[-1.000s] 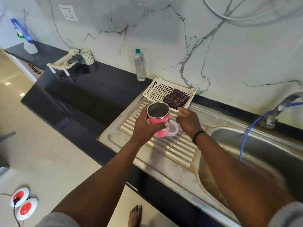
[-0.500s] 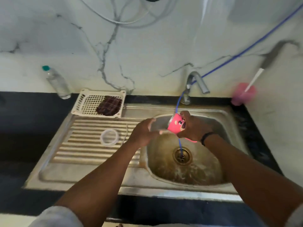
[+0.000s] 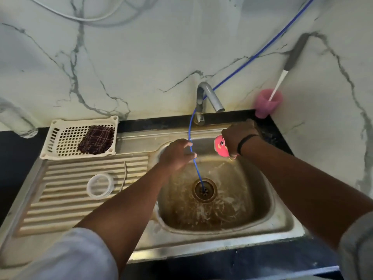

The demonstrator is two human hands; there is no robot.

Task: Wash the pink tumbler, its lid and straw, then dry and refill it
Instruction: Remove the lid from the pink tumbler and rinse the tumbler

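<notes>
Right hand (image 3: 238, 136) grips the tumbler (image 3: 221, 146), fingers curled round its body, and holds it tilted on its side over the back right part of the sink (image 3: 280, 217), a little below and to the right of the tap (image 3: 210, 98). I cannot see the tumbler's mouth from here, so I cannot tell if water is inside. My left hand (image 3: 175, 154) is over the basin with fingers loosely bent, and the thumb and first finger seem to pinch the blue tube (image 3: 194, 160), which runs down from the wall to the drain (image 3: 204, 189); the contact is small in the picture, so I am not fully sure.

I judge the step is rinsing the tumbler. To do it well, I want to bring the open mouth under the spout, not beside it, and keep the left hand moving the tube aside so it does not touch the cup. The steel is likely slippery when wet, so the grip should stay round the body and low over the basin.

The lid (image 3: 100, 185) lies flat on the ridged drainboard (image 3: 60, 209), with the straw (image 3: 124, 176) just beside it to the right, both not yet in the basin. A dark cloth (image 3: 96, 139) waits in the white basket (image 3: 50, 138) behind them, for the drying later.
</notes>
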